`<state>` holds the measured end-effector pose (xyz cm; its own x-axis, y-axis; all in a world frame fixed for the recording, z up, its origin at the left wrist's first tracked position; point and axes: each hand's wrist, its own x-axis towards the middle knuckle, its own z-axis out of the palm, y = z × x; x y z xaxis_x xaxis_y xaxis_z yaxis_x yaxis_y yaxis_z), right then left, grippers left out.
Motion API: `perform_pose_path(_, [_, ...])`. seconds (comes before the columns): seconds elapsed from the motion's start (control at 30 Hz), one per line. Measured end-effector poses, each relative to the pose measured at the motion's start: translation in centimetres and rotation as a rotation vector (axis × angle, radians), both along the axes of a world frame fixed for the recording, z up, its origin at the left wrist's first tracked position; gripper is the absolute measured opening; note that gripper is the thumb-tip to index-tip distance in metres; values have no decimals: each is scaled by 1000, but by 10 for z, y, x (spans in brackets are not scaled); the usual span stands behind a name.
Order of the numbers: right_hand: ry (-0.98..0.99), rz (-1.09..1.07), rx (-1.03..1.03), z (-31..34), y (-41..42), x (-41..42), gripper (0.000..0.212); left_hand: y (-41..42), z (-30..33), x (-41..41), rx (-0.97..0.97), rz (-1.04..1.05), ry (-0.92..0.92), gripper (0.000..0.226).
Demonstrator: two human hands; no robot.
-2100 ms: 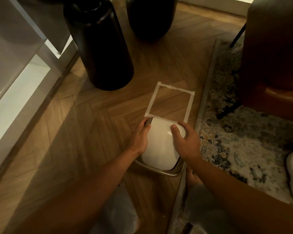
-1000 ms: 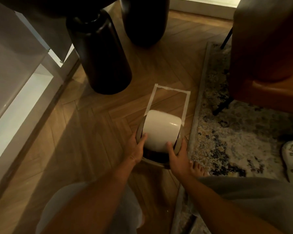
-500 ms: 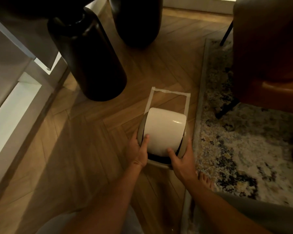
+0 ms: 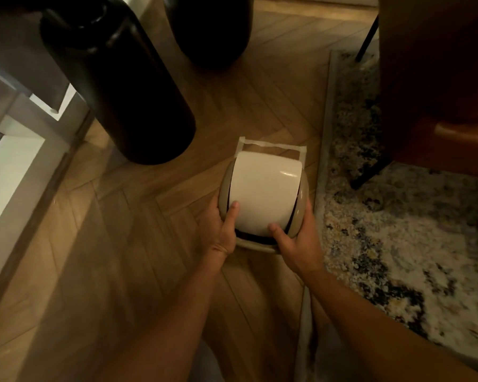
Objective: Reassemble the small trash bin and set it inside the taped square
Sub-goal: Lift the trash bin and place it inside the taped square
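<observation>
The small trash bin has a cream curved swing lid set in a beige rim. It covers most of the taped square on the wooden floor, whose far edge and two far corners still show. My left hand grips the bin's near left side, thumb on the lid. My right hand grips its near right side, thumb on the lid's lower edge. Whether the bin's base rests on the floor is hidden.
A tall black vase stands left of the square, and a second dark vessel behind it. A patterned rug edges the square on the right, under a brown chair with black legs. A white shelf runs along the left.
Both hands have carried the bin forward from the near edge of the taped square until it covers most of it. My thumbs have shifted lower on the lid.
</observation>
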<state>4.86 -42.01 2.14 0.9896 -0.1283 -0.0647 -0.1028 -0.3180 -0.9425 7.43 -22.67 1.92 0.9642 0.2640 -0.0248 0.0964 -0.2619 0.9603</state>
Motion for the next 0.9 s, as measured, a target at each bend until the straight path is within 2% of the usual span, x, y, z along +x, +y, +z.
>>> perform_pose_path(0.07, [0, -19, -4, -2, -2, 7, 105, -2, -4, 9, -33, 3, 19, 78])
perform_pose_path(0.23, [-21, -52, -34, -8, -9, 27, 106, -5, -10, 35, -126, -12, 56, 50])
perform_pose_path(0.37, [-30, -47, -41, -11, -15, 49, 108, -7, -11, 56, -116, -55, 21, 57])
perform_pose_path(0.53, [-25, 17, -4, -13, -27, 89, 105, -4, -6, 83, -44, -190, 90, 89])
perform_pose_path(0.7, [-12, 106, 44, -13, -43, 127, 102, -2, -6, 110, 109, -358, 147, 127])
perform_pose_path(0.77, [11, 141, 43, -12, -52, 144, 102, -2, -9, 122, 138, -412, 169, 135])
perform_pose_path(0.9, [45, 182, 38, -9, -61, 178, 95, -2, -14, 153, 184, -435, 220, 134])
